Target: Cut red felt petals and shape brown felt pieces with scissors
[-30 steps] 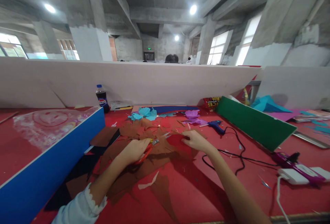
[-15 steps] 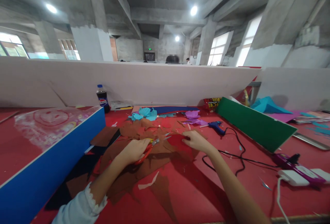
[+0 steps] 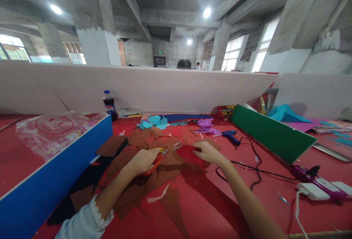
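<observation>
My left hand (image 3: 145, 161) is closed around the handles of orange-handled scissors (image 3: 155, 164). Their metal blades point right, slightly apart, toward my other hand. With thumb and fingers pinched, my right hand (image 3: 206, 152) holds the edge of a piece of paper (image 3: 187, 144) that looks brown; its outline is hard to make out. Under both hands lie brown paper sheets and offcuts (image 3: 167, 173), and a red patch shows beside the right fingertips. A pointed brown scrap (image 3: 174, 206) and a pale strip (image 3: 158, 194) lie nearer me.
A blue board (image 3: 68, 154) stands at left, a green board (image 3: 272, 132) at right. Behind are a cola bottle (image 3: 109, 106), blue paper petals (image 3: 154, 121) and purple ones (image 3: 205, 124). A glue gun (image 3: 231, 136) trails its black cord toward a power strip (image 3: 319, 182).
My right hand has shifted very slightly left. The scissor blades look a little wider apart and have moved slightly left. Little else differs.
</observation>
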`<state>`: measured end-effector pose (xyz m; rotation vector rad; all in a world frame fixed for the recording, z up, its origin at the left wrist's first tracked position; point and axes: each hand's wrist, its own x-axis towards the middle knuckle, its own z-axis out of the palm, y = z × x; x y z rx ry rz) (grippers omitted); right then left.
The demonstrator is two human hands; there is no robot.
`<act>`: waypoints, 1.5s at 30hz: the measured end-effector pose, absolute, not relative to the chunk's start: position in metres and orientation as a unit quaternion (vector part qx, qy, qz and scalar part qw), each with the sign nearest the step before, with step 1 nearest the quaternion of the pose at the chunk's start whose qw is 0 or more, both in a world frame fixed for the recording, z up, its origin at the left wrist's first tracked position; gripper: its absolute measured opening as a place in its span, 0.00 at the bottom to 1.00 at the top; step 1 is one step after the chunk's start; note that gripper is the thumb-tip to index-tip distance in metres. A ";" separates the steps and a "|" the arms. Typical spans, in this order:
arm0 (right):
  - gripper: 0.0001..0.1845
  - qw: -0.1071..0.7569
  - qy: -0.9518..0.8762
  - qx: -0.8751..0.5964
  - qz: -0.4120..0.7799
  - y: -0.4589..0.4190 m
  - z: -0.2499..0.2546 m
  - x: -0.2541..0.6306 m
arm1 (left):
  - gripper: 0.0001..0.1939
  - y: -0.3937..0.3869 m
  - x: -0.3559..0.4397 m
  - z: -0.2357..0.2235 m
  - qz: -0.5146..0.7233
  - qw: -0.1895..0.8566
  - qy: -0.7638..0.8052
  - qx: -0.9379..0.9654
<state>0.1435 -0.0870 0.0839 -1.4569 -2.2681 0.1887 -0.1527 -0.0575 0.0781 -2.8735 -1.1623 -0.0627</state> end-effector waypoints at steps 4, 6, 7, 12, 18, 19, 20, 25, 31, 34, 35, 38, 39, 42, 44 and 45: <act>0.07 0.214 -0.822 -0.523 0.075 -0.087 0.083 0.141 | 0.18 -0.057 -0.153 0.077 -0.020 0.016 -0.380 -0.925; 0.07 0.216 -0.821 -0.523 0.076 -0.088 0.083 0.141 | 0.18 -0.056 -0.154 0.077 -0.021 0.014 -0.378 -0.925; 0.07 0.217 -0.820 -0.523 0.077 -0.088 0.083 0.141 | 0.18 -0.056 -0.154 0.077 -0.023 0.013 -0.377 -0.926; 0.07 0.220 -0.821 -0.521 0.080 -0.089 0.085 0.141 | 0.19 -0.057 -0.154 0.078 -0.025 0.005 -0.375 -0.927; 0.07 0.219 -0.822 -0.519 0.082 -0.090 0.086 0.138 | 0.19 -0.061 -0.152 0.083 -0.022 0.000 -0.374 -0.927; 0.06 0.219 -0.823 -0.517 0.083 -0.090 0.086 0.138 | 0.19 -0.061 -0.152 0.084 -0.021 0.000 -0.375 -0.927; 0.06 0.218 -0.824 -0.516 0.085 -0.090 0.085 0.138 | 0.19 -0.062 -0.152 0.084 -0.019 0.000 -0.375 -0.927; 0.06 0.217 -0.825 -0.514 0.091 -0.089 0.084 0.139 | 0.19 -0.062 -0.152 0.083 -0.023 -0.001 -0.374 -0.927; 0.06 0.215 -0.825 -0.515 0.093 -0.089 0.084 0.137 | 0.19 -0.061 -0.152 0.083 -0.019 0.009 -0.369 -0.929; 0.06 0.215 -0.826 -0.512 0.096 -0.090 0.084 0.135 | 0.19 -0.061 -0.152 0.083 -0.018 0.012 -0.368 -0.929; 0.06 0.214 -0.826 -0.512 0.096 -0.090 0.084 0.135 | 0.18 -0.061 -0.152 0.082 -0.019 0.014 -0.369 -0.929; 0.06 0.214 -0.827 -0.512 0.096 -0.090 0.084 0.135 | 0.19 -0.060 -0.152 0.081 -0.019 0.022 -0.366 -0.930; 0.06 0.213 -0.827 -0.511 0.097 -0.090 0.084 0.135 | 0.19 -0.060 -0.152 0.081 -0.018 0.025 -0.365 -0.930; 0.06 0.211 -0.827 -0.512 0.102 -0.090 0.085 0.136 | 0.21 -0.059 -0.153 0.081 -0.015 0.029 -0.363 -0.931; 0.06 0.210 -0.826 -0.512 0.107 -0.090 0.085 0.137 | 0.20 -0.059 -0.153 0.081 -0.010 0.032 -0.364 -0.931; 0.06 0.210 -0.826 -0.512 0.108 -0.090 0.085 0.137 | 0.20 -0.059 -0.153 0.081 -0.008 0.035 -0.363 -0.931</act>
